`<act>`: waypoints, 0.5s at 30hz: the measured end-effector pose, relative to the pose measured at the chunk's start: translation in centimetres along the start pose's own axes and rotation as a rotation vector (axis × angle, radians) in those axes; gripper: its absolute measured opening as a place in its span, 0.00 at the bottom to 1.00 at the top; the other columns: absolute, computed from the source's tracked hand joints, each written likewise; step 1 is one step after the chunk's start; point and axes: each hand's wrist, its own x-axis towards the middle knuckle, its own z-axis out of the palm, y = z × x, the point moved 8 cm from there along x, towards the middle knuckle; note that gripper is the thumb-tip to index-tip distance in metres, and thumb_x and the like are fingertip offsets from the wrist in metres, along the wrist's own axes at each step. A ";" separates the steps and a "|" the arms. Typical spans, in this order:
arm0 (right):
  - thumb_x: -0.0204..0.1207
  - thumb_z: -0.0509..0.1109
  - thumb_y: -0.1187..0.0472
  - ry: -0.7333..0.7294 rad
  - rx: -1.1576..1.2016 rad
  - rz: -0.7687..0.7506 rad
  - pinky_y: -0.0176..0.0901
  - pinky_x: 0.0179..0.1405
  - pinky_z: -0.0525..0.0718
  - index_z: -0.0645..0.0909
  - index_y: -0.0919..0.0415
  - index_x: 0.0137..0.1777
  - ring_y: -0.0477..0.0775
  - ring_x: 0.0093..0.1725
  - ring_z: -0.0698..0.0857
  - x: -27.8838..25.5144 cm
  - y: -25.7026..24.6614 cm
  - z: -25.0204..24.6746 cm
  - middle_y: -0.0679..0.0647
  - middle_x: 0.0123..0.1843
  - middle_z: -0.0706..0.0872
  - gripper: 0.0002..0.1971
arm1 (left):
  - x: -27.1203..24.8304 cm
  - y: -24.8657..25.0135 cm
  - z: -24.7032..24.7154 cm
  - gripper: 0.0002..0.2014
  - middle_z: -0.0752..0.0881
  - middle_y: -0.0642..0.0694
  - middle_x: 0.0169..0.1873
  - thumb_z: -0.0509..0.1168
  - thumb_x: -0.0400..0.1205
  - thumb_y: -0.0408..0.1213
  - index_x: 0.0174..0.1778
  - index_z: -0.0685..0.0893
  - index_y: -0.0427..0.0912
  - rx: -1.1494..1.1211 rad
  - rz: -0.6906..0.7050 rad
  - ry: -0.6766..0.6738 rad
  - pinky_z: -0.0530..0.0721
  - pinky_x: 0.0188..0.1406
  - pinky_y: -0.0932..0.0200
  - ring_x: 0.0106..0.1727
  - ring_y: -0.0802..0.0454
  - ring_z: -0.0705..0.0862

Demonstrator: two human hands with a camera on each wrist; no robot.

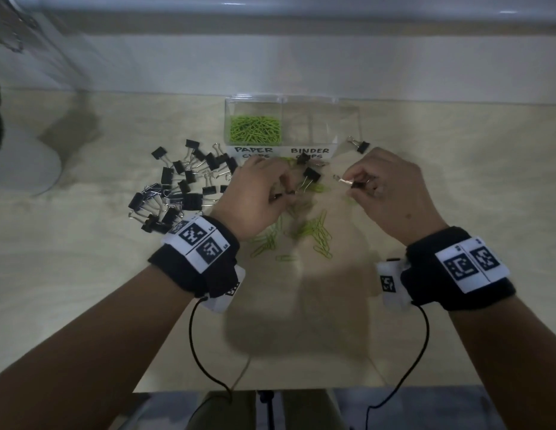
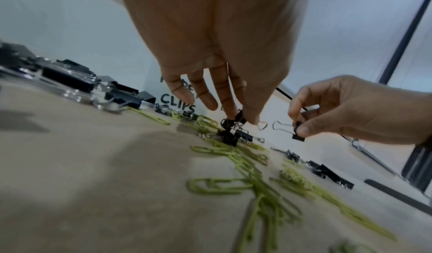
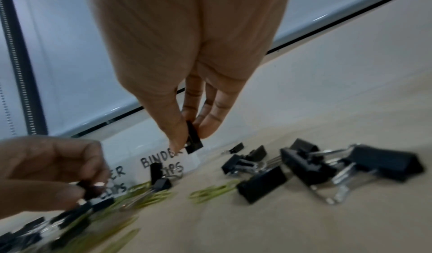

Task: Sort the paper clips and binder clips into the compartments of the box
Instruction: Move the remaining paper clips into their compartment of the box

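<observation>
Pale wood-grain table (image 1: 84, 274), dim light, white wall behind. Clear box (image 1: 348, 119) stands at the far middle of the table, two compartments with handwritten labels "PAPER CLIPS" (left) and "BINDER CLIPS" (right). Left compartment holds a heap of green paper clips (image 1: 255, 128); right compartment looks bare, though glare makes this hard to confirm.

Loose green paper clips (image 1: 317, 234) lie scattered on the table between and below the two hands. Pile of black binder clips (image 1: 177, 187) lies left of the box, beside the left wrist. One stray binder clip (image 1: 360, 145) sits just right of the box front.

Left hand (image 1: 255, 193): fingers curled downward, thumb and fingertips pinching a black binder clip (image 2: 238, 118) out of a small cluster lying on the green clips in front of the labels. Exact number of clips in the pinch unclear, blurred.

Right hand (image 1: 391, 190): thumb and forefinger pinching a small binder clip (image 3: 194, 140) by its black body, wire handles pointing toward the left hand; held above the table, in front of the "BINDER CLIPS" label.
</observation>
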 end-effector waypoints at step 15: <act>0.69 0.65 0.77 -0.183 -0.260 -0.148 0.55 0.52 0.81 0.85 0.60 0.58 0.61 0.52 0.80 2.2 -2.8 5.4 0.54 0.57 0.87 0.21 | -2.5 -4.1 -6.0 0.09 0.83 0.41 0.50 0.68 0.75 0.32 0.51 0.84 0.39 0.288 -0.152 0.183 0.78 0.51 0.46 0.51 0.40 0.77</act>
